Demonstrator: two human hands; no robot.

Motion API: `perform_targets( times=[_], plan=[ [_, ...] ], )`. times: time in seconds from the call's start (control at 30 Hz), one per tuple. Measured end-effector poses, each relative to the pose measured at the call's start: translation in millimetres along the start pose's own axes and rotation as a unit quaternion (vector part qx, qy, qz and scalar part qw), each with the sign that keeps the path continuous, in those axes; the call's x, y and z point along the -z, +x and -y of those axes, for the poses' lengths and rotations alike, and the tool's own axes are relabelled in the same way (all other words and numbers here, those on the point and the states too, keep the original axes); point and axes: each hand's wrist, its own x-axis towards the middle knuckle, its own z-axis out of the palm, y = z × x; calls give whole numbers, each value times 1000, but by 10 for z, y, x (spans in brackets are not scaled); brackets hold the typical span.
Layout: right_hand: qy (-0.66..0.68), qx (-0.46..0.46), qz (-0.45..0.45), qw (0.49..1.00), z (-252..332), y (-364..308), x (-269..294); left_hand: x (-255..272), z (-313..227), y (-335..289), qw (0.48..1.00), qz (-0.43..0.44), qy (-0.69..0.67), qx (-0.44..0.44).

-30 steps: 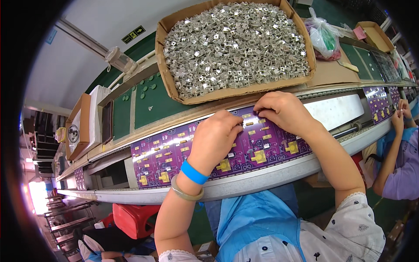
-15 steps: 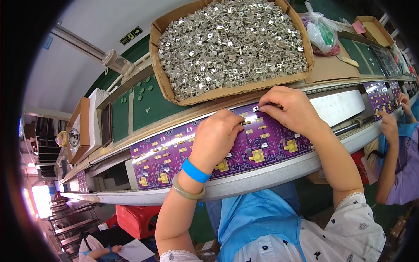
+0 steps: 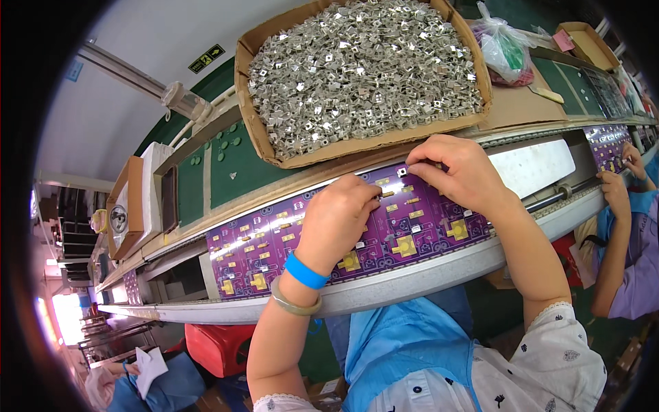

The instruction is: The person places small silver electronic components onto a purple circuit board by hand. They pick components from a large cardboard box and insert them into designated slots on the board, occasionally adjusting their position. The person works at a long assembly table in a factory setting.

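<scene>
A long purple circuit board [image 3: 274,240] with yellow pads lies on the conveyor rail in front of me. My left hand [image 3: 340,220] rests curled on the middle of the board, its fingertips pinching a small metal part at the board's surface. My right hand [image 3: 460,168] sits at the board's far edge, fingers pinched on a small silver part. Just behind the board stands a cardboard box [image 3: 264,141] heaped with several small silver metal parts [image 3: 364,65].
A clear bag [image 3: 508,51] of parts and another cardboard box [image 3: 583,34] lie at the back right. A neighbour's hands [image 3: 618,185] work on another purple board [image 3: 607,144] at right. A green belt [image 3: 226,165] runs left, with a box [image 3: 127,213] beside it.
Both hands have stayed on the board; my right hand has shifted slightly along its far edge, and the board has moved a little to the right.
</scene>
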Motion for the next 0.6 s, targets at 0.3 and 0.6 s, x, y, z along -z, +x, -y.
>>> perform_targets(
  times=[0.3, 0.6],
  plan=[
    [-81, 41, -77, 993, -9, 407, 140, 190, -47, 272, 991, -130, 20, -20],
    [-244, 53, 15, 968, 12, 749, -24, 125, 99, 801, 994, -78, 64, 48]
  ],
)
